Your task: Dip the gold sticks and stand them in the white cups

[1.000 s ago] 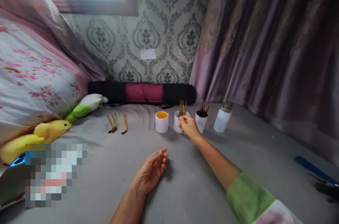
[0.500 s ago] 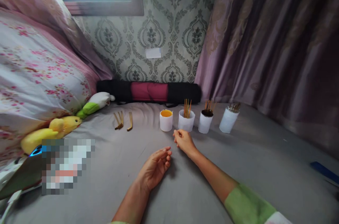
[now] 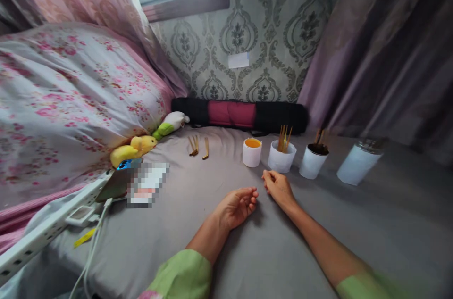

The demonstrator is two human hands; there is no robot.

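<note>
My left hand (image 3: 240, 207) rests palm-in on the grey sheet, its fingers loosely curled and slightly apart; I see nothing in it. Just right of it, my right hand (image 3: 279, 189) has its fingers drawn together in a fist-like pinch, and anything inside is hidden. The right hand is nearest a wide white cup (image 3: 282, 160) holding several thin sticks (image 3: 285, 141). To that cup's left stands a white cup with an orange inside (image 3: 252, 155). On its right are a white cup with a dark inside (image 3: 313, 164) and a tilted-looking white container (image 3: 359, 164), both with sticks.
Several golden bent pieces (image 3: 193, 148) and another golden piece (image 3: 205, 150) lie at the left. A black and red roll bag (image 3: 231, 115) lies along the wall. Plush toys (image 3: 141, 145), a phone (image 3: 118, 183), a blurred-out flat item (image 3: 148, 185) and white cables (image 3: 94, 252) are farther left.
The camera view has swung left, so everything sits farther right in the picture. Both hands keep nearly the same pose near the cups.
</note>
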